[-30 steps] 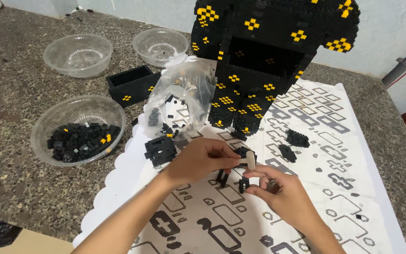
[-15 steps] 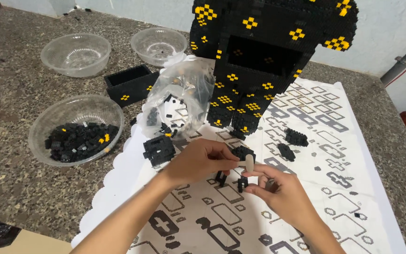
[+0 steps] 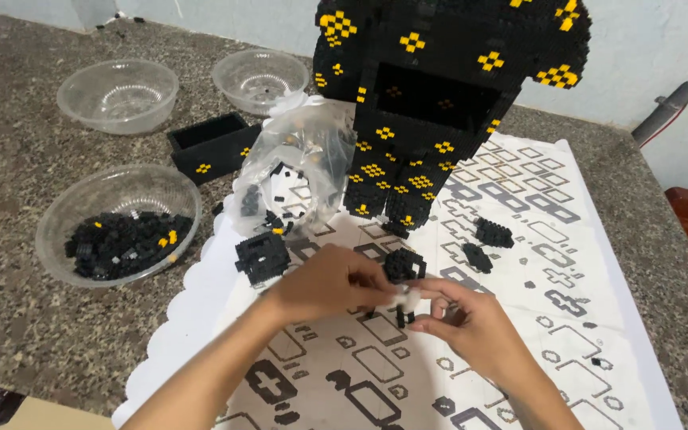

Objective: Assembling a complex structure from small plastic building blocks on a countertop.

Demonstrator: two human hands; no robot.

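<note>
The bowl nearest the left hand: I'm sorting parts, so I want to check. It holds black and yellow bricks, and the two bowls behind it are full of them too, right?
Not quite. The near bowl does hold black and yellow bricks, but the head view shows the two bowls behind it nearly empty.

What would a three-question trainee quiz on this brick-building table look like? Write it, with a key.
1. True or false: the clear plastic bowl of small black and yellow bricks stands on the white patterned paper mat.
2. Multiple choice: what stands at the far end of the mat? A) the tall black brick model with yellow diamond marks B) a red toolbox C) a glass jar
3. Fill in: the left hand and right hand meet over a small black brick piece, just beyond which lies another small black brick ____.

Key: 1 false, it stands on the speckled stone counter beside the mat; 2 A; 3 cluster.
</note>
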